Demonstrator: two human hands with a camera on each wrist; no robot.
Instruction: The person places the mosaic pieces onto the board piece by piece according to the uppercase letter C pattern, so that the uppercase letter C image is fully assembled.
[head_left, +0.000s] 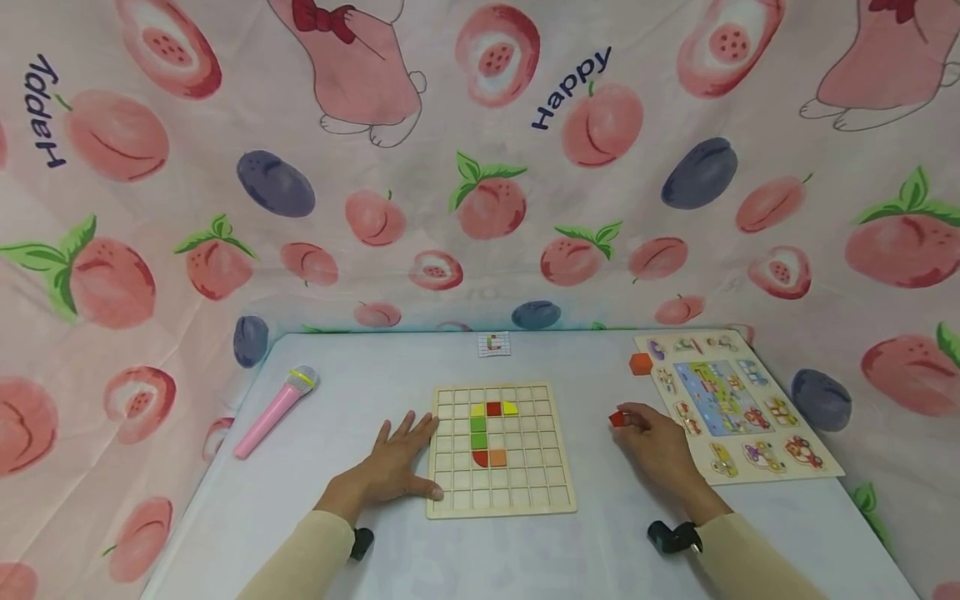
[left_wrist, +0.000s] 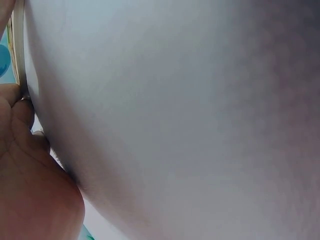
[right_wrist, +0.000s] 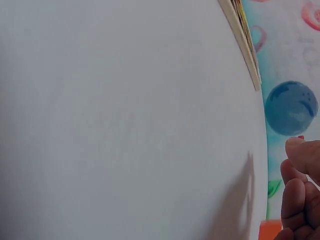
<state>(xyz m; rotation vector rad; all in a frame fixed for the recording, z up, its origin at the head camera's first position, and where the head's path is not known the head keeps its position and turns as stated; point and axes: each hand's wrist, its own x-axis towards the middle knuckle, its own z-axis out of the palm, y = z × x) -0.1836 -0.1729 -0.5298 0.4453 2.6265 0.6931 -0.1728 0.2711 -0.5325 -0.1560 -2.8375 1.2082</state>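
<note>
A wooden grid board lies in the middle of the white table. Red, yellow, green and orange tiles sit in its cells. My left hand rests flat on the table, fingers spread, touching the board's left edge. To the right of the board, my right hand pinches a small red piece just above the table. In the right wrist view its curled fingers show at the lower right, with a sliver of red at a fingertip.
An orange block lies near a colourful picture puzzle board at the right; its edge shows in the right wrist view. A pink toy microphone lies at the left. A small card sits at the back. Fruit-print cloth surrounds the table.
</note>
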